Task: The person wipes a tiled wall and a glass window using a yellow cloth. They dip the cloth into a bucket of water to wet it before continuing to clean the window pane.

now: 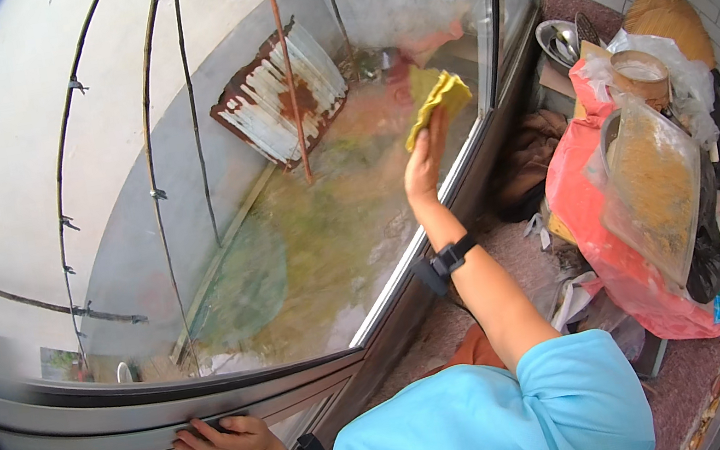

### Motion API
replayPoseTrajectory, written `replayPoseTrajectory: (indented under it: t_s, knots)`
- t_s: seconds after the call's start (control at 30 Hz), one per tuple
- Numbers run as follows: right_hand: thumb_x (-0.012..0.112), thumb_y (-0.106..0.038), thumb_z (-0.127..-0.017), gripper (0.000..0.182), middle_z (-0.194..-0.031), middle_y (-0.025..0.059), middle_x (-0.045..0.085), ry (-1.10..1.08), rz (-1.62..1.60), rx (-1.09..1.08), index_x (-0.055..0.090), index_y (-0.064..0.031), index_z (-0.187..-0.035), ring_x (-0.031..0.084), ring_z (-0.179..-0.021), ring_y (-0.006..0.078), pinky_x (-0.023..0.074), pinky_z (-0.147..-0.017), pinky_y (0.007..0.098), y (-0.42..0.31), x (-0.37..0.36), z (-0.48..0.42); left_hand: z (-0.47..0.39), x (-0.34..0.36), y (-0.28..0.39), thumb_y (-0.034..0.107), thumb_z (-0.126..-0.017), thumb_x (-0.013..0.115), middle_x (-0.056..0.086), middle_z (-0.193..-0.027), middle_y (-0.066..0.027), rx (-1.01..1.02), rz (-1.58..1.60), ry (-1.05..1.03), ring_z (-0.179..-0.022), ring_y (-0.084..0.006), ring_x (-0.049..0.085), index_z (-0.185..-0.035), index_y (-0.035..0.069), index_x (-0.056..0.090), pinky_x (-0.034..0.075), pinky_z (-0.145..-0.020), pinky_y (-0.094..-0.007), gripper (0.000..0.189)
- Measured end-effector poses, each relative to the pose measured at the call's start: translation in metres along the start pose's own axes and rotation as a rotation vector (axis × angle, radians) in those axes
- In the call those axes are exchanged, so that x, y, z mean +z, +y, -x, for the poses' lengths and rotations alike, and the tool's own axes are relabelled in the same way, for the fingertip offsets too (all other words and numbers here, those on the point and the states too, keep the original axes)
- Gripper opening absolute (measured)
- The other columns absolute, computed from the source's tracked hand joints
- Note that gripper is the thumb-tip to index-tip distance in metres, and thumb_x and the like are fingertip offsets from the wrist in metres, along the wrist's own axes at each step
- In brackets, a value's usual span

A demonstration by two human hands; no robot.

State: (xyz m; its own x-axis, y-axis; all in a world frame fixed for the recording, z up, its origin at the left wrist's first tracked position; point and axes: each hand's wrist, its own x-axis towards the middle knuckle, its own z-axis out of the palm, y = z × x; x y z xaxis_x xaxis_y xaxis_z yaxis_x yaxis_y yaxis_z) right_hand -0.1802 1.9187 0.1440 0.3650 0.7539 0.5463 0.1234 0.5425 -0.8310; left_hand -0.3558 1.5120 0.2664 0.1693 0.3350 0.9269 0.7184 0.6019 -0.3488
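Observation:
A folded yellow cloth (pixel 438 101) is in my right hand (pixel 425 156), pressed flat against the glass of a large window pane (pixel 254 262). The cloth's faint reflection shows in the glass beside it. At the lower left, my left hand (pixel 227 437) grips the grey metal sash frame (pixel 118 429), its fingers curled around the edge. Both wrists wear black strapped devices. The pane's bottom rail (pixel 401 268) runs diagonally beneath my right forearm.
Right of the sill stand a red plastic bag (pixel 582 192), a dusty clear plastic sheet (pixel 651 188), a round container (pixel 640 75), a metal bowl (pixel 559 41) and a straw broom (pixel 669 25). Beyond the glass are thin poles (pixel 153 137) and a rusty corrugated metal sheet (pixel 264 99).

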Motion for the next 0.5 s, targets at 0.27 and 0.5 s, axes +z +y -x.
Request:
replayPoseTrajectory:
  t_s: [0.27, 0.5]
  knots:
    - [0.029, -0.043, -0.096, 0.060, -0.146, 0.0076, 0.023, -0.038, -0.495, 1.043, 0.021, -0.0036, -0.141, 0.025, -0.132, 0.0203, 0.0206, -0.107, 0.0312, 0.260, -0.044, 0.057, 0.001, 0.009, -0.001, 0.019, -0.094, 0.034, 0.035, -0.138, -0.0210, 0.002, 0.027, -0.016, -0.131, -0.0401, 0.027, -0.129, -0.004, 0.040, 0.009, -0.108, -0.0528, 0.043]
    - [0.031, -0.035, -0.096, 0.059, -0.149, 0.0167, 0.012, 0.007, -0.250, 0.607, 0.019, 0.0014, -0.141, 0.009, -0.138, 0.0276, 0.0082, -0.111, 0.0345, 0.097, -0.019, 0.014, 0.002, 0.000, 0.002, 0.020, -0.094, 0.029, 0.035, -0.135, -0.0246, -0.070, -0.103, 0.044, -0.126, -0.0390, 0.033, -0.129, -0.008, 0.037, 0.014, -0.107, -0.0511, 0.045]
